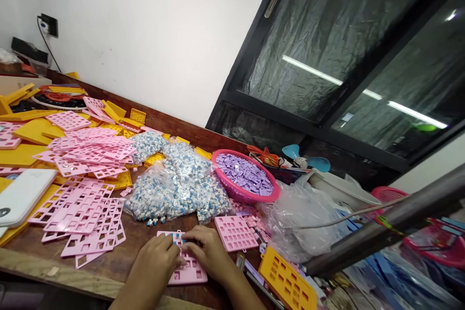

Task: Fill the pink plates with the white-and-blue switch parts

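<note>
— So, what are the hands doing?
— Both rest on a pink grid plate [187, 264] at the near edge of the wooden table [109, 271]. The left hand [156, 261] presses down, fingers curled on it; the right hand [209, 252] pinches a small blue-and-white switch [177, 238] at its far corner.
— And around them?
— Bags of switches [174, 186] just beyond, stacked pink plates [83, 213] left, a pink basket [245, 177] of lilac pieces, a yellow plate [286, 281] right. White wall, dark window [345, 58] behind.
</note>
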Tool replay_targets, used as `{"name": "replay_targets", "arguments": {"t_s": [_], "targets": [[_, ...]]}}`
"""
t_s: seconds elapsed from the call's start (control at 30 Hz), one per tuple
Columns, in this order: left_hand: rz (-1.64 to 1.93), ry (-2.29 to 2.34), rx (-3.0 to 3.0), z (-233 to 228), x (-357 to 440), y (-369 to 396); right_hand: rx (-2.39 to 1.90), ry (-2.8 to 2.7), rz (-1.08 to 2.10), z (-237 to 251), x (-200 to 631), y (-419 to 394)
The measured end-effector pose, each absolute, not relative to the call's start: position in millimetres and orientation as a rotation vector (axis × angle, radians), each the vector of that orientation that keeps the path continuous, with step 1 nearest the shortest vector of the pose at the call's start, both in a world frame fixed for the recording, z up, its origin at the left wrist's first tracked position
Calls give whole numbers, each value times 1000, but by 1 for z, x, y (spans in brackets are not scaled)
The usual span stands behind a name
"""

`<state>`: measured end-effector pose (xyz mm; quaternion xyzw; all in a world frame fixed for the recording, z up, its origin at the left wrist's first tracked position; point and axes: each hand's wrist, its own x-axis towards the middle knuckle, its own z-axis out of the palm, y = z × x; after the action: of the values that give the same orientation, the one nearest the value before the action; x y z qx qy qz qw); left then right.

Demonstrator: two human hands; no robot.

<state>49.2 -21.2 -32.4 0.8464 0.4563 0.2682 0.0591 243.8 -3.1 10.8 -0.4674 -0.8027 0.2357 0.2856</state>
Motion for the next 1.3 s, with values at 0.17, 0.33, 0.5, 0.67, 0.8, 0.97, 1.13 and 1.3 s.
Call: {"name": "replay_targets", "arguments": {"t_s": [0.17, 0.33, 0.5, 0.67, 0.8, 0.97, 1.13, 1.3], "targets": [[814, 1459, 2571, -24, 47, -25, -1231, -2197, 616, 13, 246, -6], [823, 1539, 2570, -19, 48, -28, -1216, -2179, 612, 9, 242, -4], [798, 1562, 2482, -18, 48, -29, -1217, -2210, 592, 10, 244, -4], [607, 1401, 2364, -8, 38, -25, -1214, -2189, 597, 10, 244, -4], [507, 1241, 2270, 2, 27, -19, -1201, -2198, 576, 10, 244, -5], [557, 1350, 2346, 0, 32, -20, -1193, -2221, 546, 9, 244, -6], [681, 1599, 2521, -7, 48, -29, -1190, -2254, 492, 9, 244, -7], [771, 1693, 2557, -9, 55, -31, -1222, -2260, 515, 13, 243, -6]]}}
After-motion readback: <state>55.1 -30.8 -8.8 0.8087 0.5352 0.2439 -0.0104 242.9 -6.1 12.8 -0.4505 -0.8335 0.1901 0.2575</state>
